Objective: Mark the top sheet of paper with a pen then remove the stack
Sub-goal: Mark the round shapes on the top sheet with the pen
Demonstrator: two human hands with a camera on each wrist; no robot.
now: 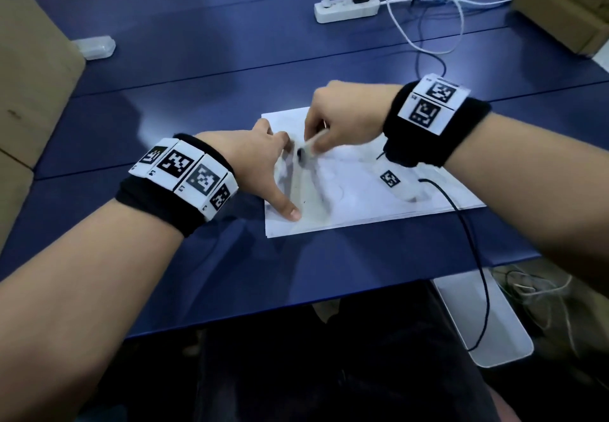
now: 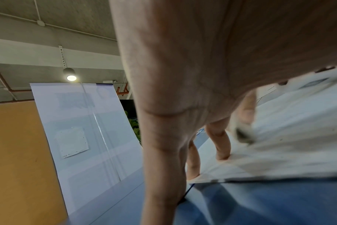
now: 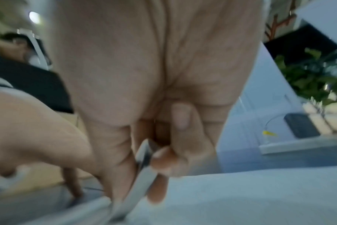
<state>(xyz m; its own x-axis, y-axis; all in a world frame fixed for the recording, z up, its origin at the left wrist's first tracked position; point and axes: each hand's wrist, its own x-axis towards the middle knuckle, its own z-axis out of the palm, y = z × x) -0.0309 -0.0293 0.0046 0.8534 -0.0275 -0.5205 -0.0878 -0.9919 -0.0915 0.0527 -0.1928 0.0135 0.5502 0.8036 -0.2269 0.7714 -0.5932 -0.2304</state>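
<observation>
A stack of white paper (image 1: 362, 197) lies on the blue table (image 1: 197, 92) near its front edge. My left hand (image 1: 273, 164) presses flat on the stack's left part, its thumb near the front left corner and its fingers spread. In the left wrist view the straight fingertips (image 2: 222, 153) stand on the paper's edge (image 2: 289, 152). My right hand (image 1: 316, 139) pinches a white pen (image 1: 311, 148), blurred, with its dark tip down over the top sheet beside the left hand. The right wrist view shows the pen (image 3: 142, 172) between thumb and fingers above the paper (image 3: 240, 197).
A white power strip (image 1: 346, 9) with plugs and loose white cables (image 1: 428, 9) sits at the back. Cardboard boxes stand at the left (image 1: 33, 75) and back right (image 1: 566, 19). A small translucent case (image 1: 95, 46) lies back left. A black cable (image 1: 474, 250) trails off the table's front edge.
</observation>
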